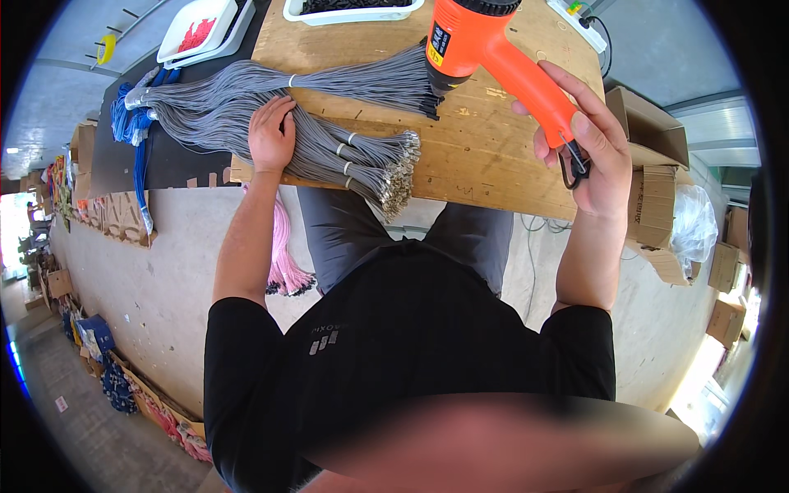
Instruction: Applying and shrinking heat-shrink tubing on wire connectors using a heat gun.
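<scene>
My right hand (598, 140) is wrapped round the handle of an orange heat gun (526, 86). The gun's dark nozzle points down at the black tips (430, 100) of a fanned bundle of thin grey cables (353, 82). My left hand (272, 135) lies over the grey cables with its fingers curled on them, left of the gun. A nearer part of the cables (320, 152), bound with pale ties, ends in a cluster of silvery connectors (399, 177) at the table's front edge.
The wooden table (485, 164) meets a black surface (115, 164) on the left, where blue cables (131, 123) lie. White trays hold black pieces (353, 15) and red pieces (197, 34). A power strip (579, 25) is at the far right corner. Cardboard boxes (653, 205) stand right; pink cables (283, 255) hang below.
</scene>
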Demonstrator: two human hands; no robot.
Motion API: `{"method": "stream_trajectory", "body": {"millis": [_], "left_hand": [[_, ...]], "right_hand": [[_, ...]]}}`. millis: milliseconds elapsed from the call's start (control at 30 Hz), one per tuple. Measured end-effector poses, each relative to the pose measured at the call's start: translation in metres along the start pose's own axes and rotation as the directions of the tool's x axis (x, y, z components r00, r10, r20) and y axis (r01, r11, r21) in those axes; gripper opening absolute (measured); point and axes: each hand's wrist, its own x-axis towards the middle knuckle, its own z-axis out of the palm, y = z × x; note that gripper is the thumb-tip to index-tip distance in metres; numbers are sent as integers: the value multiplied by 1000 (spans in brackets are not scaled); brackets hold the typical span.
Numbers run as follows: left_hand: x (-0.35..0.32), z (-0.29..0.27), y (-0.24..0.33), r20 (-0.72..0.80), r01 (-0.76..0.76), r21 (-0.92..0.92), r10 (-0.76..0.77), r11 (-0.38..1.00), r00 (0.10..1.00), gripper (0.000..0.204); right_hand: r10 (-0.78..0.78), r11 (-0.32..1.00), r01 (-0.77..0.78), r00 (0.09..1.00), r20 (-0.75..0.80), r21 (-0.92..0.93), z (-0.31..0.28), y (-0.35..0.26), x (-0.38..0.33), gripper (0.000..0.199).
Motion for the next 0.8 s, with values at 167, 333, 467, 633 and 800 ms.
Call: {"method": "stream_trajectory", "body": {"millis": [167,333,467,633,800], "left_hand": [[-1,0,-1,2,3,1,-3,1000,1000,20],[-1,1,-1,2,5,-4,-5,1000,1000,20],[-2,1,-2,6,12,3,-12,1000,1000,20],[-2,1,-1,11,14,9,-14,1000,1000,21],[-1,1,-1,10,13,3,-13,1000,1000,20]], "right_hand": [[5,1000,-5,1000,7,2,0,0,-4,54],[8,1000,-7,1000,17,-7,2,2,-4,55],[34,995,-31,999,30,-99,1,2,-4,69],[37,994,-33,999,28,-107,2,1,-5,69],[40,995,-37,999,31,-95,4,3,-6,69]]}}
